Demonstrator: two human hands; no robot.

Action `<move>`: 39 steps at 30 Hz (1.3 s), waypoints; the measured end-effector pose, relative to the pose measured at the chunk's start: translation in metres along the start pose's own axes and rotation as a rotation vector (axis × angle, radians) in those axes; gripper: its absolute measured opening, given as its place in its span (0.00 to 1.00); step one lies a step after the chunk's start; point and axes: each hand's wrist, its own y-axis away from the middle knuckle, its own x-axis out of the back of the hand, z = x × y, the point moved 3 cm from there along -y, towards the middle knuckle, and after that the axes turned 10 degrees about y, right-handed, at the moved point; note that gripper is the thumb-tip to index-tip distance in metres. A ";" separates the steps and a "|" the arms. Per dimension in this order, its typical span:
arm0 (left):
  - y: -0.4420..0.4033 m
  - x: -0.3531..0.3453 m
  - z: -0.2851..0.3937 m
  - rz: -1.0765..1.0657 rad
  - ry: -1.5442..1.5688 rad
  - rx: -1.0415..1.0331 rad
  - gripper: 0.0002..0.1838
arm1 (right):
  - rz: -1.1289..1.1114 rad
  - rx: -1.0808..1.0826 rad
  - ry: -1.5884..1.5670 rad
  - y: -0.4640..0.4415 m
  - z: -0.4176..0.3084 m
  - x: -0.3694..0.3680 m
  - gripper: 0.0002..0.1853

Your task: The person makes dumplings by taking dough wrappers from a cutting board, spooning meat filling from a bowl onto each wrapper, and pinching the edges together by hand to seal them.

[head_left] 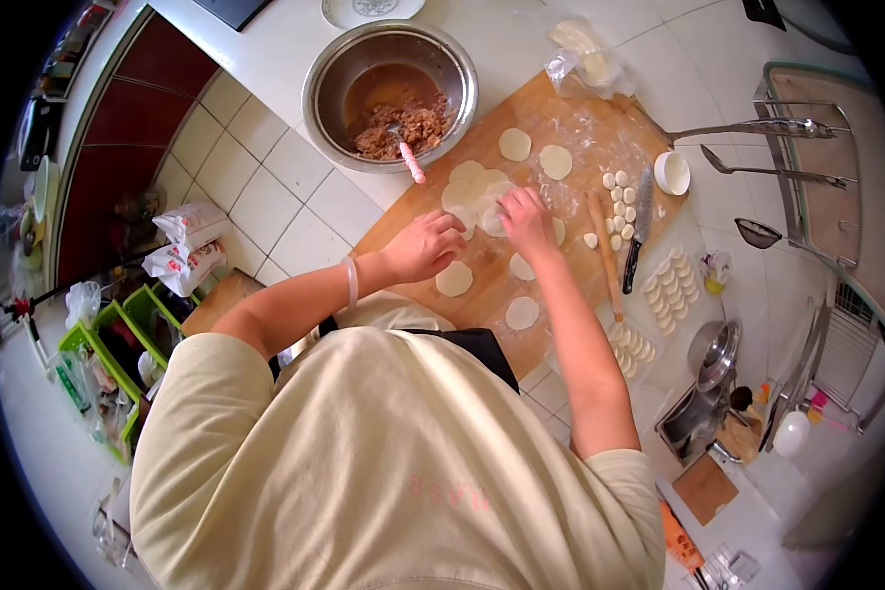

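Over the floured wooden board [585,103], my left hand [425,246] has loosely bent fingers, with nothing visible in them. My right hand [527,218] pinches the edge of a thin round dumpling wrapper [493,222] beside a cluster of overlapping wrappers [472,182]. More single wrappers lie around my hands, among them one wrapper [453,279] just below my left hand. Beyond my hands is a steel bowl [315,108] of brown meat filling [418,125], with a pink-handled utensil [411,162] standing in it.
Right of my right hand lie a rolling pin [603,251], a knife [639,231] and several small dough pieces [621,197]. A small white bowl [672,173] sits at the board's corner. Rows of folded dumplings [671,290] rest further right. A plastic bag of dough [585,54] is at the back.
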 end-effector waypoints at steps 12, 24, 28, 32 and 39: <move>-0.006 -0.007 -0.018 0.077 0.718 0.383 0.26 | -0.279 -0.039 -0.363 0.012 -0.032 0.046 0.06; 0.034 0.023 -0.033 0.121 1.446 0.741 0.18 | -0.204 -0.045 -0.175 -0.108 -0.136 0.050 0.11; 0.050 0.051 -0.028 0.342 1.433 0.744 0.17 | -0.251 -0.041 0.149 -0.129 -0.140 0.022 0.10; 0.073 0.070 -0.044 0.537 1.411 0.789 0.19 | -0.217 -0.142 0.186 -0.148 -0.130 0.034 0.15; 0.082 0.094 -0.034 0.741 1.475 0.749 0.16 | -0.268 -0.180 -0.034 -0.149 -0.122 0.037 0.15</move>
